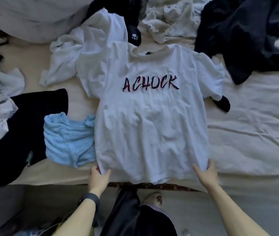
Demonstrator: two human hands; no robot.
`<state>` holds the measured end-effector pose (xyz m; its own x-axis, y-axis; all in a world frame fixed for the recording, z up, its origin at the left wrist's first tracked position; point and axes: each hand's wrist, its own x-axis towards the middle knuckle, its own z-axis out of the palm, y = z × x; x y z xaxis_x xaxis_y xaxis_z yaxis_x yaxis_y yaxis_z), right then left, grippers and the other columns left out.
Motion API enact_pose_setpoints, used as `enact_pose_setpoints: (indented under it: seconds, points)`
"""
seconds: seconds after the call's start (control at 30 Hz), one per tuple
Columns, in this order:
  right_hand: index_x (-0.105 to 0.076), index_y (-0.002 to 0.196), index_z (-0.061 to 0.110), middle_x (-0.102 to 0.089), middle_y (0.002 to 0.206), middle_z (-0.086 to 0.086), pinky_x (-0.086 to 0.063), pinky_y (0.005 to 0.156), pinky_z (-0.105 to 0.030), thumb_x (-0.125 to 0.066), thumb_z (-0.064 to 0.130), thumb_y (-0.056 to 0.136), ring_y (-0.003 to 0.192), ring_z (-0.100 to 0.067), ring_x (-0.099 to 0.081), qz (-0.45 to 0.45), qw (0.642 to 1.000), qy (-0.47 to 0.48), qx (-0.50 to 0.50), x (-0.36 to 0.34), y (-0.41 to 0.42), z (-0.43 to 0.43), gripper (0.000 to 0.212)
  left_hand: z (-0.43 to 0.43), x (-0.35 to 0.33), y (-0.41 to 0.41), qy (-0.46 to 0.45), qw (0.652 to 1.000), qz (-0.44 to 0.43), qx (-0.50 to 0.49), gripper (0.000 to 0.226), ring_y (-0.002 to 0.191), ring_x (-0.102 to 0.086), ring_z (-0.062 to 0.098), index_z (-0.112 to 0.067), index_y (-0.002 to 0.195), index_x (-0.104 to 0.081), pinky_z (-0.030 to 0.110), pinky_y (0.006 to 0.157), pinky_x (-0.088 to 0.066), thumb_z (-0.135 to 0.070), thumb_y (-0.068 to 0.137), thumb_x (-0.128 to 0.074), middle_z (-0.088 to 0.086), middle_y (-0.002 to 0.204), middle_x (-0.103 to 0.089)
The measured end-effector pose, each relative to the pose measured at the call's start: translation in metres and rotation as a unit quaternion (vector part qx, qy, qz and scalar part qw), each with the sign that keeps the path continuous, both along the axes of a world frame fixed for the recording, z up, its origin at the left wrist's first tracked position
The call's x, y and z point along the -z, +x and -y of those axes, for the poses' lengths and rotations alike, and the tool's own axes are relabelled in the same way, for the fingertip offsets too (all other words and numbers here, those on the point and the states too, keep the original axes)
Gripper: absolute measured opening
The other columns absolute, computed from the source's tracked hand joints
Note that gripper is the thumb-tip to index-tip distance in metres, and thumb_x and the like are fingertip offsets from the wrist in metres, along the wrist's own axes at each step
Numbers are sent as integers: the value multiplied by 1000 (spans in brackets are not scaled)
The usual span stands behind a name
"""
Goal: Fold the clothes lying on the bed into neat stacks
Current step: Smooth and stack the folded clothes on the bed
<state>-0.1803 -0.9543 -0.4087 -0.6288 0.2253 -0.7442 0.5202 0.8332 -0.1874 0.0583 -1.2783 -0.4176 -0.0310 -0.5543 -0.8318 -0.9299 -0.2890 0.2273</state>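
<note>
Our left hand point(99, 174) and right hand point(205, 171) pinched near hem corners of tee point(150, 120); we judged it light, limp, best held at corners, shoulders.

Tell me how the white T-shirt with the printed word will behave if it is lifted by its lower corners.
The T-shirt will probably hang limp and sag in the middle, since it lies flat with soft wrinkles. It seems light: the cloth looks thin where the left hand and right hand pinch its corners.
</note>
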Motion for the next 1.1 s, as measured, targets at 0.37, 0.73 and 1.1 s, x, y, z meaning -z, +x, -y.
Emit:
enact_pose_setpoints:
  seconds: [0.37,0.73,1.1]
  points:
    - [-61,109,8,-66,103,-6,-60,73,-40,-76,42,88,90,-24,-65,-27,977,-185,101,-7,21,-54,43,-26,-1,55,-1,996,-83,39,37,105,-59,26,-6,124,-58,36,87,-46,-23,93,-69,4,112,-60]
    - [-66,99,14,-65,90,-5,-55,59,-21,-72,22,93,72,-16,-57,-46,893,-344,285,-60,52,-109,11,-15,-59,106,-110,970,-160,-143,36,106,-65,28,-11,123,-66,48,100,-50,-20,90,-73,5,114,-70]
    - [-73,111,11,-72,103,-15,-50,90,-39,-52,33,99,106,-40,-65,-188,972,-132,48,-59,84,-100,33,-54,-60,120,-120,971,-116,-173,26,91,-69,28,-15,123,-64,37,73,-58,-25,99,-61,6,112,-65]
